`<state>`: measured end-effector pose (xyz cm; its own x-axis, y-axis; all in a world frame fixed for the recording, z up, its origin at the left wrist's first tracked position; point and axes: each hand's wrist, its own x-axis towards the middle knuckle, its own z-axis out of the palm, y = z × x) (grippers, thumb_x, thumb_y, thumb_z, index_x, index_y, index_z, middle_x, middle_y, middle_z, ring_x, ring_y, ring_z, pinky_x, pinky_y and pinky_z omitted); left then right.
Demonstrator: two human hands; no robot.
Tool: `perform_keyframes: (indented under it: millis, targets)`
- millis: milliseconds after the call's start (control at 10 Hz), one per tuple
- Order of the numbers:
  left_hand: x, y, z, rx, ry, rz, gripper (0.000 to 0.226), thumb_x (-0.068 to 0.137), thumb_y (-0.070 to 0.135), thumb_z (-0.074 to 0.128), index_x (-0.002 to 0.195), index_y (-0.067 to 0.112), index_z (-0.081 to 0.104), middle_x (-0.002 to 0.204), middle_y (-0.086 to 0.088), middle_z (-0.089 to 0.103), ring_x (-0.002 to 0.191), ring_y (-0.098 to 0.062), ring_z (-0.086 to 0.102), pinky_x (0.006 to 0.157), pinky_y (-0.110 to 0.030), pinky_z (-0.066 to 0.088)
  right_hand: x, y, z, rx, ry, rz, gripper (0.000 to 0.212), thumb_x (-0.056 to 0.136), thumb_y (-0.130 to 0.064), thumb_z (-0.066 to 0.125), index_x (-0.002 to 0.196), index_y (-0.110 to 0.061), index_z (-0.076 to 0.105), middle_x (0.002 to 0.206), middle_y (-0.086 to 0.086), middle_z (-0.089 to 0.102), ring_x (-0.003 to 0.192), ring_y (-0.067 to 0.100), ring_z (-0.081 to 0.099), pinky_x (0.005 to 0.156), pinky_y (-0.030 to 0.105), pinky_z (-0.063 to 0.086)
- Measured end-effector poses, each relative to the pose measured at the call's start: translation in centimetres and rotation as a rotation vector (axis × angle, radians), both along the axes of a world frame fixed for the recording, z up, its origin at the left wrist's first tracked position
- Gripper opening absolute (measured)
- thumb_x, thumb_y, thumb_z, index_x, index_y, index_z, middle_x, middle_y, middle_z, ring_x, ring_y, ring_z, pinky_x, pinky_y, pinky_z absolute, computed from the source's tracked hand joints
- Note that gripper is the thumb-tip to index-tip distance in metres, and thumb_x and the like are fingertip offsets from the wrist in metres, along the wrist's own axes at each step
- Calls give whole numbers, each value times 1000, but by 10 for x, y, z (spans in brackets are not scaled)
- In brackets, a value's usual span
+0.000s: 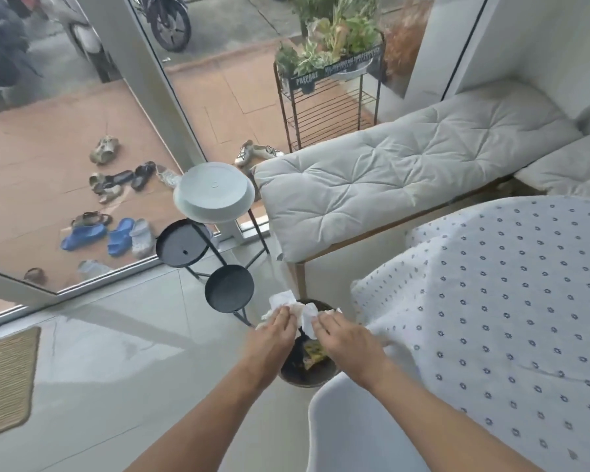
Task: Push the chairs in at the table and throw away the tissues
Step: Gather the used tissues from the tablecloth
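Observation:
Both hands are held out over a dark round bin (288, 375) on the floor by the table's corner. My left hand (275, 330) grips crumpled white tissues (282, 299) that stick out past its fingers. My right hand (346, 338) grips another crumpled white tissue (309, 318). A yellow wrapper lies inside the bin. A white plastic chair (354, 434) stands below my right forearm, close against the table (498, 301), which has a white cloth with small dark dots.
A black tiered stand (228, 287) with round trays and a pale upturned dish (214, 193) stands just beyond the bin. A cushioned bench (389, 178) runs along the wall behind the table. Glass doors, shoes outside, a woven mat (5, 379) at left.

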<state>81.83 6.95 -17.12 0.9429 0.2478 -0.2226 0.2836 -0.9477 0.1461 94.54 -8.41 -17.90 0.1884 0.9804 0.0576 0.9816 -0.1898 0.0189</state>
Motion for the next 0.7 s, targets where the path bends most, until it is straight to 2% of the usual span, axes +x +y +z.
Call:
perform_keyframes:
  millis: [100, 200, 300, 400, 500, 600, 700]
  targets:
    - [0, 15, -49, -88, -14, 22, 67, 75, -1, 85, 135, -7, 57, 139, -24, 60, 128, -30, 60, 91, -32, 57, -3, 18, -41, -111, 29, -33, 52, 61, -1, 83, 112, -7, 74, 99, 6, 73, 85, 18, 69, 63, 22, 58]
    - [-2, 24, -105, -62, 17, 30, 63, 99, 4, 56, 155, 0, 28, 162, -16, 32, 150, -25, 31, 111, -32, 38, -3, 32, -80, -216, 50, -61, 59, 54, -5, 88, 111, -8, 74, 98, 4, 73, 85, 16, 70, 56, 20, 57]
    - [-1, 33, -163, -76, 60, 22, 64, 103, 6, 49, 158, 6, 17, 167, -11, 21, 154, -24, 17, 118, -34, 28, 3, 45, -115, -269, 143, -115, 60, 57, 1, 85, 114, -5, 70, 101, 8, 72, 89, 21, 70, 54, 25, 56]
    - [9, 37, -209, -106, 125, 43, 64, 101, 7, 54, 157, 8, 23, 165, -10, 27, 153, -22, 22, 113, -35, 35, 9, 56, -157, -324, 264, -106, 51, 80, 9, 64, 129, -2, 54, 119, 13, 62, 108, 31, 60, 70, 37, 56]
    - [23, 38, -246, -120, 217, 32, 64, 98, 8, 60, 155, 9, 30, 162, -9, 32, 152, -23, 22, 113, -42, 38, 9, 64, -196, -356, 302, -116, 55, 85, 9, 56, 136, -6, 46, 127, 11, 56, 117, 30, 53, 84, 39, 50]
    - [26, 33, -274, -50, 361, 12, 77, 97, 15, 63, 158, 12, 17, 169, -11, 9, 155, -32, 8, 120, -52, 26, 2, 62, -224, -470, 248, -125, 59, 90, -4, 59, 144, -7, 36, 138, 11, 51, 132, 30, 44, 108, 41, 38]
    - [21, 30, -287, -18, 464, -9, 89, 96, 21, 60, 160, 17, -1, 170, -12, -10, 155, -37, -6, 122, -62, 9, -5, 55, -239, -593, 179, -173, 68, 99, -34, 54, 153, -8, 22, 158, 14, 33, 149, 34, 21, 120, 52, 23]
